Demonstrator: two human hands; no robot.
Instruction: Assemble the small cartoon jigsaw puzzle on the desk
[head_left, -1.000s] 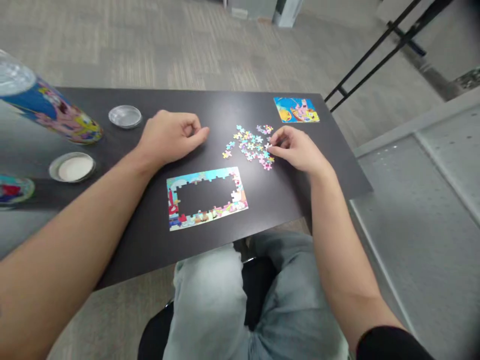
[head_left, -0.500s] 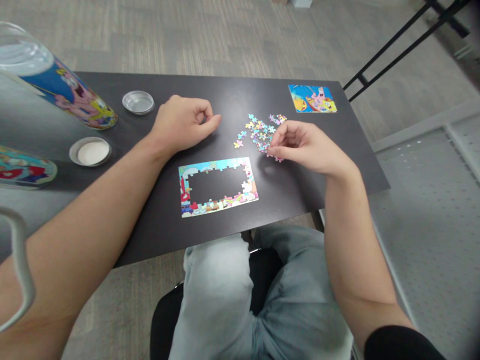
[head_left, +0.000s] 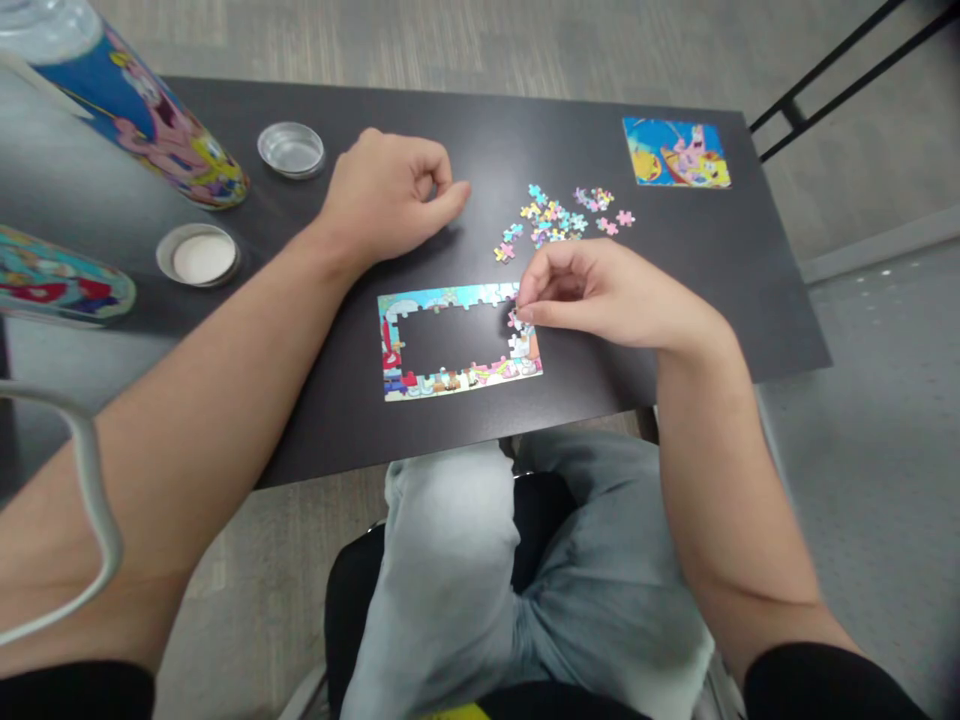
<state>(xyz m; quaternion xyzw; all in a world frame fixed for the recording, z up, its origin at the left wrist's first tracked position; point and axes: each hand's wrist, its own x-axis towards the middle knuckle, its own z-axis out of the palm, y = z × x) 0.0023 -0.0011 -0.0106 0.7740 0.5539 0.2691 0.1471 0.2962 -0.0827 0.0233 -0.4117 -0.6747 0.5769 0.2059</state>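
Note:
On the dark table lies a puzzle frame (head_left: 455, 297), a rectangle of joined border pieces around a hollow middle. My right hand (head_left: 600, 295) is at its upper right corner, thumb and forefinger pinched on a small jigsaw piece (head_left: 514, 319), mostly hidden by the fingertips. Just beyond that hand is a loose heap of puzzle pieces (head_left: 553, 218). My left hand (head_left: 397, 195) rests on the table above the puzzle frame, fingers curled in a loose fist with nothing visible in it.
A picture card (head_left: 677, 153) lies at the far right. Two round lids, one clear (head_left: 291, 150) and one with a white inside (head_left: 198, 256), sit left of my left hand. A tall printed tube (head_left: 169, 120) and a second tube (head_left: 64, 280) stand at the left.
My right hand has moved from the heap toward the puzzle frame's upper right corner, carrying a jigsaw piece. The left hand keeps its place on the table. The whole view has shifted slightly.

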